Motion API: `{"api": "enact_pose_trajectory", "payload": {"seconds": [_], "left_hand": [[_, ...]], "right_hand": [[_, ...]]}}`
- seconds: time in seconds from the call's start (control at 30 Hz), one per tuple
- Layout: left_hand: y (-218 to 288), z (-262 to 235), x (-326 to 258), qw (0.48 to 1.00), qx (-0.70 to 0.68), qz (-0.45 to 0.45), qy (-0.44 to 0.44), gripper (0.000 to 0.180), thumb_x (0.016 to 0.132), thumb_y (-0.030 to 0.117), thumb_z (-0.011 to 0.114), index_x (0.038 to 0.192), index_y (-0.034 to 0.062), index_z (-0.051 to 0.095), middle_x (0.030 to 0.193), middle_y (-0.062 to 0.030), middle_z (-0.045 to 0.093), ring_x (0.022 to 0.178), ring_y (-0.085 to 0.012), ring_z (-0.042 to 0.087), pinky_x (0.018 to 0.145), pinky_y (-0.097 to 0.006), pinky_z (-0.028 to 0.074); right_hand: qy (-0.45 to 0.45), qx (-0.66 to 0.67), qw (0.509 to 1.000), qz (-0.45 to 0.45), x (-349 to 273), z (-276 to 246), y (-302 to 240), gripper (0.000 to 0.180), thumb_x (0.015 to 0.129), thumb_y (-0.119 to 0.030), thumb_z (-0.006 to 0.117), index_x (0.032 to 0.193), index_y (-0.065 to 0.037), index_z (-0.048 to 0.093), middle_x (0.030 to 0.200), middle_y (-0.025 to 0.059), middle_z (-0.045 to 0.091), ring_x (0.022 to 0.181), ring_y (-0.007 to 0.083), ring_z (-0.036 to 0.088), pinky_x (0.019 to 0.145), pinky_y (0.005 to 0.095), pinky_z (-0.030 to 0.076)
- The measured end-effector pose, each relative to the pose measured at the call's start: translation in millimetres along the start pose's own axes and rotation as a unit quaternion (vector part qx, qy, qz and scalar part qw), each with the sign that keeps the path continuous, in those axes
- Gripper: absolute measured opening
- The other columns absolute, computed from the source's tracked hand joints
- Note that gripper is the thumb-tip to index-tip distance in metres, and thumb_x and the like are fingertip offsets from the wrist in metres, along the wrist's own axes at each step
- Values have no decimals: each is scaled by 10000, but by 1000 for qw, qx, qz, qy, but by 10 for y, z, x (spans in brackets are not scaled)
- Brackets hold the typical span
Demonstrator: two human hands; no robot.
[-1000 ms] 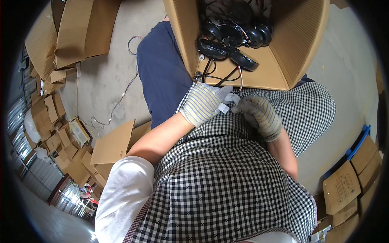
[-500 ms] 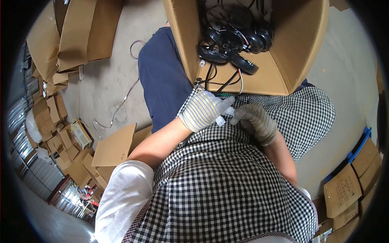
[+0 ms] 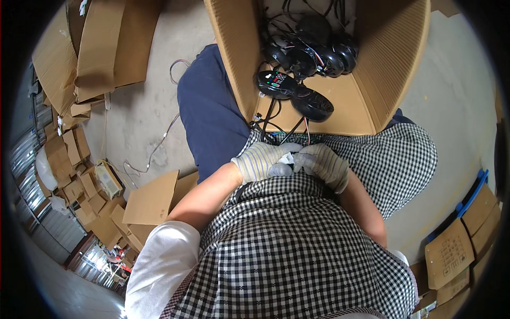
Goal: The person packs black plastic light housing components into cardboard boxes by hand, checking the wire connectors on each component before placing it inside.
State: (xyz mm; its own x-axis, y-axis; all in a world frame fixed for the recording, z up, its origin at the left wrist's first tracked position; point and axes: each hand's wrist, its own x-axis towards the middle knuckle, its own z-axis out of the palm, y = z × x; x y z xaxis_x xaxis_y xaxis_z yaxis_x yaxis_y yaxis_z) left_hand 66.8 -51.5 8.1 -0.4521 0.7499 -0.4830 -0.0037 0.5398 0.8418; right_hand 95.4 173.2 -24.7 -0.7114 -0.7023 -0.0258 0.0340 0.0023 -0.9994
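Both gloved hands, left hand [image 3: 261,162] and right hand [image 3: 323,164], pinch a small white piece [image 3: 287,158] on the lap; likely fitting it, needing fine finger alignment.

concrete floor [image 3: 138,114] | flattened cardboard pieces [image 3: 151,199] | loose cable [image 3: 159,146] | open cardboard box [image 3: 319,114]

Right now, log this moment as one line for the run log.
left hand: gloved, on small white part | right hand: gloved, same part | wires: lead into cardboard box | box: black devices
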Motion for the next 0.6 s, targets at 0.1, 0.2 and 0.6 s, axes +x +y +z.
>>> {"api": "enact_pose_trajectory", "payload": {"seconds": [0.1, 0.2, 0.6], "left_hand": [[19, -16, 8, 1000, 7, -14, 6, 576, 869, 492, 481, 1313, 133, 412, 938, -167, 648, 789, -359, 636, 712, -410, 502], [54, -32, 32, 999, -2, -39, -4, 555, 880, 484, 449, 1304, 126, 424, 941, -180, 644, 785, -364, 634, 710, -416, 503], [25, 40, -6, 999, -26, -13, 39, 484, 905, 525, 419, 1173, 133, 510, 960, -144, 642, 856, -347, 629, 779, -398, 488]], "right_hand": [[1, 36, 996, 79, 56, -23, -111, 190, 877, -92, 455, 975, -35, 607, 758, 103, 608, 604, 197, 570, 571, 284, 480], [8, 65, 987, 144, 67, -59, -158, 218, 902, -157, 459, 901, -21, 629, 720, 89, 605, 591, 164, 554, 556, 274, 465], [117, 107, 968, 195, -57, 97, -101, 302, 920, -298, 542, 831, -34, 660, 629, -14, 545, 539, 55, 417, 490, 203, 342]]}}
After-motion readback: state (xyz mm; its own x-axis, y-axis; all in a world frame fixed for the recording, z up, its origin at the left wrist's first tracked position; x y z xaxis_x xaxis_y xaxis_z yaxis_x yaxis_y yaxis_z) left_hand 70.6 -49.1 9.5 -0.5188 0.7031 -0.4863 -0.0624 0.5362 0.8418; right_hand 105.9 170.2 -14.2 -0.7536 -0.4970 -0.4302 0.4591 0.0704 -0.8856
